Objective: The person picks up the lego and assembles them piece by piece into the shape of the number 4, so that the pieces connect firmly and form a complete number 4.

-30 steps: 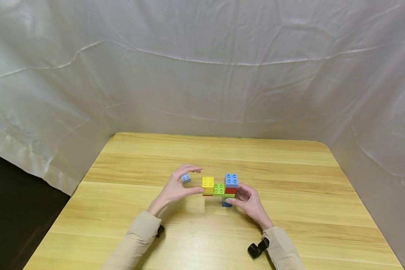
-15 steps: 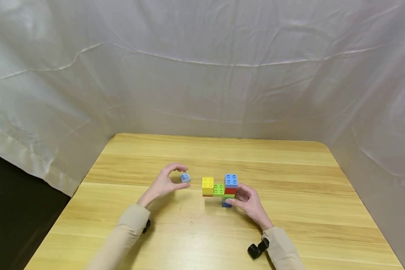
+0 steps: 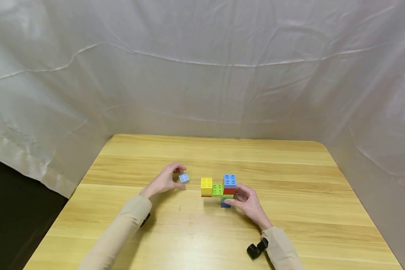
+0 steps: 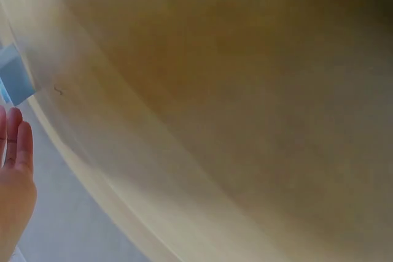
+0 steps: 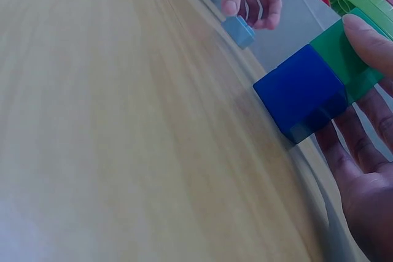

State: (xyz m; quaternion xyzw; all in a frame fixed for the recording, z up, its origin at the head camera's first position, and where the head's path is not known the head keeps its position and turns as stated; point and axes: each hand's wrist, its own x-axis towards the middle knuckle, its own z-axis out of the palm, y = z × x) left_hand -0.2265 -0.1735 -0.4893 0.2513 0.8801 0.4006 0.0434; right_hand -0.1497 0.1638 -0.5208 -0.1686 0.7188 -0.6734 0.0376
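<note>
My right hand [image 3: 250, 206] grips the lower right column of a toy brick assembly [image 3: 217, 190], thumb on the near side. A green brick [image 5: 347, 59] lies under that thumb in the right wrist view, with a dark blue brick [image 5: 301, 90] at the column's foot. The assembly's top carries a yellow brick [image 3: 206, 184] at left and a blue brick [image 3: 230, 180] over red at right, light green between. A loose light blue brick [image 3: 183, 178] lies on the table to the left. My left hand [image 3: 163, 180] is around it, thumb and fingers spread apart on either side.
The wooden table [image 3: 189, 232] has a pale curtain [image 3: 202, 93] hanging behind and beside it. A black wrist device [image 3: 257, 248] sits by the right cuff. Dark space [image 3: 17, 213] lies beyond the table at left.
My left hand has left the yellow brick and moved left to the loose light blue brick. My right hand still holds the assembly in about the same place.
</note>
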